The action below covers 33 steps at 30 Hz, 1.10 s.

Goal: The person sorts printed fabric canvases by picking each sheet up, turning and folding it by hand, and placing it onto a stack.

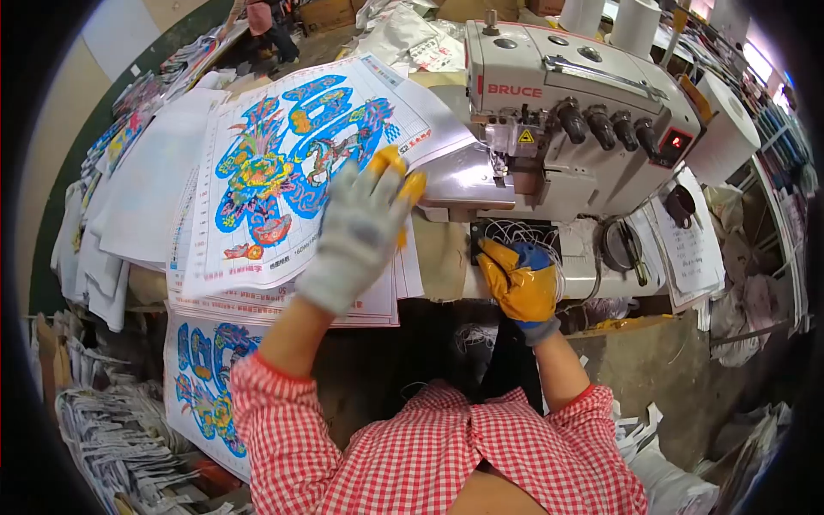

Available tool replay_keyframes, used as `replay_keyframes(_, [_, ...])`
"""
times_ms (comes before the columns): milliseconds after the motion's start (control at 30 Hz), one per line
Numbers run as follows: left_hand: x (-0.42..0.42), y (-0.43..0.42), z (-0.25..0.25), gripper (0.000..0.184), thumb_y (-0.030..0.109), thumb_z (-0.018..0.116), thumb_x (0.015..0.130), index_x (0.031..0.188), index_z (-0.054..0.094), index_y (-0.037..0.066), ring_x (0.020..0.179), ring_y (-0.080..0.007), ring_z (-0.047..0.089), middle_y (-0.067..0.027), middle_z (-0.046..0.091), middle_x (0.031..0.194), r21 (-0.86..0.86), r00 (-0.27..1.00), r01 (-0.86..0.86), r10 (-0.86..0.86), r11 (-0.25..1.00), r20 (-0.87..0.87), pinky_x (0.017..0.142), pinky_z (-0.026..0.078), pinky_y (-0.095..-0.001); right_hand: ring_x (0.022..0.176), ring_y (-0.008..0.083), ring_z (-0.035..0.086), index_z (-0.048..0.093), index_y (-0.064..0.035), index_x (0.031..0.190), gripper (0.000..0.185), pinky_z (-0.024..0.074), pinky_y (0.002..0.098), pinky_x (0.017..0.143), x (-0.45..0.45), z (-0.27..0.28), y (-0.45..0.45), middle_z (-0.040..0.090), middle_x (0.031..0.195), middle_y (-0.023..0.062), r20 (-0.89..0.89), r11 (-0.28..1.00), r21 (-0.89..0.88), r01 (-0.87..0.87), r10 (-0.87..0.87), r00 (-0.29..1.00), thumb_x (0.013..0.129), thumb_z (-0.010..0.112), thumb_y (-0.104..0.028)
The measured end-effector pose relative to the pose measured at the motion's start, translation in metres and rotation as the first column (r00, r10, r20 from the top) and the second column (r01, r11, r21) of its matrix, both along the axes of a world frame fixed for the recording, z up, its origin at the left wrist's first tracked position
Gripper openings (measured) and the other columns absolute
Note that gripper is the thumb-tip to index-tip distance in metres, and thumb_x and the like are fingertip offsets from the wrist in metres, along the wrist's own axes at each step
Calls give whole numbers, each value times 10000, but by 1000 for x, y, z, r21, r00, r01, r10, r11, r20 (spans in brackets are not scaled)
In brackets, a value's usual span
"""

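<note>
My left hand [356,227], in a grey glove with yellow fingertips, is over a printed cross-stitch cloth [257,163] with blue, yellow and red motifs. Its fingers are stretched out and slightly apart; whether the palm presses on the cloth is unclear. The cloth's right corner reaches the metal plate of a white overlock sewing machine [549,103]. In a yellow and blue glove, my right hand [518,279] is closed at the table's front edge, beside a tangle of white thread [524,232]. What its curled fingers hold, if anything, is hidden.
More printed cloth [206,378] hangs below the table edge at left. White sheets [150,184] are piled at far left. Scissors [635,253] lie right of the thread, near a written paper [691,249]. Thread cones [721,116] stand around the machine. Another person [266,26] is far back.
</note>
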<state>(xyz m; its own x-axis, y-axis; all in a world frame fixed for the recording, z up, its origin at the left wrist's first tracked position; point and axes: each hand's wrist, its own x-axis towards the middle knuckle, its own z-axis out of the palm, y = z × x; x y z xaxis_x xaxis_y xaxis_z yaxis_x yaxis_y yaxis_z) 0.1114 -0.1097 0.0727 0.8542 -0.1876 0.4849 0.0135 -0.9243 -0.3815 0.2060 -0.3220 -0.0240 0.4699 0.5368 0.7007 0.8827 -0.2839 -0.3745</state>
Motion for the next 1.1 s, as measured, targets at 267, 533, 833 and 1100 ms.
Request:
replay_keyframes(267, [134, 18, 29, 278, 185, 508, 769, 1039, 535, 123, 782, -299, 594, -113, 596, 904, -179, 977, -184, 161, 966, -138, 706, 459, -405, 584, 276, 540, 658, -82, 884, 181, 420, 365, 537, -3, 5, 4, 584, 662, 94, 74, 998, 4, 55, -55, 996, 710, 659, -131])
replay_keyframes(533, [29, 24, 8, 150, 191, 505, 800, 823, 610, 87, 649, -322, 585, -156, 597, 734, -520, 974, 191, -93, 833, 209, 558, 458, -396, 547, 264, 493, 660, -93, 884, 196, 378, 365, 512, -2, 4, 2, 546, 640, 82, 21, 996, 86, -36, 34, 999, 695, 679, -139])
replay_keyframes(833, [-166, -9, -106, 483, 34, 530, 590, 1069, 568, 73, 978, -312, 508, -109, 545, 1000, -480, 978, -189, 209, 857, -12, 794, 419, -422, 629, 303, 527, 643, -63, 927, 195, 409, 364, 585, -13, 5, 4, 593, 753, 149, -41, 1000, -20, 24, -25, 999, 733, 633, -81])
replay_keyframes(1100, [-186, 89, -123, 168, 101, 480, 750, 886, 575, 127, 778, -212, 573, -50, 579, 772, -227, 956, -286, 292, 931, -4, 712, 455, -345, 782, 264, 592, 620, -7, 927, 182, 466, 321, 717, 37, -33, -2, 622, 897, 130, -287, 987, -98, -125, 92, 953, 748, 592, -31])
